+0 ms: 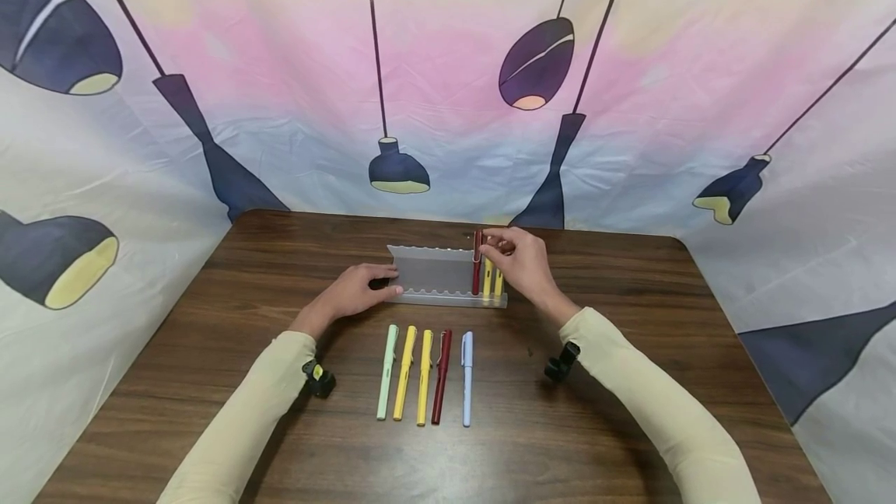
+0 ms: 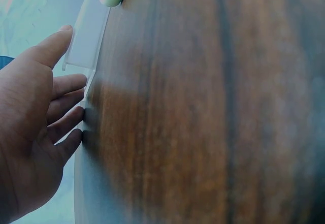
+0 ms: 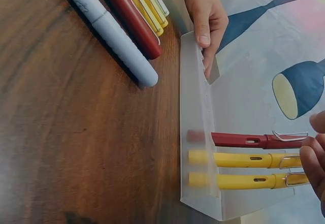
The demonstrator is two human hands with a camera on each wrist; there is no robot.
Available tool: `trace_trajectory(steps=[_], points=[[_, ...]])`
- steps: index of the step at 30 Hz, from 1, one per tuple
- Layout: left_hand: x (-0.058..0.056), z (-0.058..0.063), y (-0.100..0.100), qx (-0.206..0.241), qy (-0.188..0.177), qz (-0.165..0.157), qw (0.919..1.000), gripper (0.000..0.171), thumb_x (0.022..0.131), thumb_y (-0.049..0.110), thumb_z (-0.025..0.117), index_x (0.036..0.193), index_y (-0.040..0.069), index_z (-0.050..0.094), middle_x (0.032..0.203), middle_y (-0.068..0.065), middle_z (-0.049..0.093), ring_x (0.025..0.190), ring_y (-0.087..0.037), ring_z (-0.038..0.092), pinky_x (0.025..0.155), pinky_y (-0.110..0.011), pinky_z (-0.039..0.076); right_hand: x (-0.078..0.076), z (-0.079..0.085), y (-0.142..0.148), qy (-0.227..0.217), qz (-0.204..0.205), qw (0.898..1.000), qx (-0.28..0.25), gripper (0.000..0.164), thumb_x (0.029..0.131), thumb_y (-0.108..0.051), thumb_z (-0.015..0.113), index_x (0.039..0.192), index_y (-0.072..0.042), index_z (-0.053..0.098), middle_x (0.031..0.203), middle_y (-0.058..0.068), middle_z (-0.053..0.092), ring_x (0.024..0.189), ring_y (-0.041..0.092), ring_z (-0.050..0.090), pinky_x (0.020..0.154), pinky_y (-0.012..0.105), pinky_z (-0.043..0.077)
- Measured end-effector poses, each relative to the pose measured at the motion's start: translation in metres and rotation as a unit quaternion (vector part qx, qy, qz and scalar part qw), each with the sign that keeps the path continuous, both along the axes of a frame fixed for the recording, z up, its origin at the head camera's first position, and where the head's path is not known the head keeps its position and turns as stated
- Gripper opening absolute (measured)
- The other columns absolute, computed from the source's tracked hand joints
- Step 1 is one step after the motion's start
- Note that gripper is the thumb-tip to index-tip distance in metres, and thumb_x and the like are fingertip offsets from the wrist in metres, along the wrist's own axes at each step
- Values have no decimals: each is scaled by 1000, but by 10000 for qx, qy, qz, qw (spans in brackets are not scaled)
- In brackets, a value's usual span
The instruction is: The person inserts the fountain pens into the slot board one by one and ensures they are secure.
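A frosted clear pen rack [image 1: 437, 271] with notched edges stands towards the back of the table. My left hand [image 1: 358, 289] rests at its left end, the thumb at the front lip and the fingers fairly straight; the left wrist view shows this hand [image 2: 38, 102] beside the rack's end [image 2: 84, 46]. At the right end, my right hand [image 1: 521, 259] pinches the cap end of a dark red pen [image 1: 477, 271] that stands in the rack. In the right wrist view, two yellow pens [image 3: 244, 159] sit beside this red pen [image 3: 238, 139]; my right fingers [image 3: 312, 158] partly cover their caps.
In front of the rack lies a row of pens: a mint green pen [image 1: 387, 372], two yellow pens [image 1: 404, 373], a dark red pen [image 1: 441, 376] and a light blue pen [image 1: 467, 379]. Behind the wooden table [image 1: 602, 426] hangs a cloth [image 1: 448, 84] printed with lamps.
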State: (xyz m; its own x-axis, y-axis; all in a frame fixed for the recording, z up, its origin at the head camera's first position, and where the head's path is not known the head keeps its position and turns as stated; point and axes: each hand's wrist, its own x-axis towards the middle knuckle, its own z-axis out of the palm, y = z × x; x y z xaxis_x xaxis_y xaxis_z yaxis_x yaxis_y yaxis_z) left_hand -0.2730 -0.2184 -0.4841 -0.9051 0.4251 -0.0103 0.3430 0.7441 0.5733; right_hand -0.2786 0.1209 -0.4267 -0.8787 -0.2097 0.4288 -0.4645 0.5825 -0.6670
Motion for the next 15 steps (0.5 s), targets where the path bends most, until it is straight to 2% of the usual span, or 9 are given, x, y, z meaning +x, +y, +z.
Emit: trace_trajectory(steps=[15], points=[[0,-1,0,-17,55,-52,10000,64,99,53,63,142,7,61,152,-11,53,145,-34,43,115,-55,38,33,-14,18,-204,130,9996,-152,29,93,-26,78,117,-10,78,96,0,78,82,14,72,70,34,60]])
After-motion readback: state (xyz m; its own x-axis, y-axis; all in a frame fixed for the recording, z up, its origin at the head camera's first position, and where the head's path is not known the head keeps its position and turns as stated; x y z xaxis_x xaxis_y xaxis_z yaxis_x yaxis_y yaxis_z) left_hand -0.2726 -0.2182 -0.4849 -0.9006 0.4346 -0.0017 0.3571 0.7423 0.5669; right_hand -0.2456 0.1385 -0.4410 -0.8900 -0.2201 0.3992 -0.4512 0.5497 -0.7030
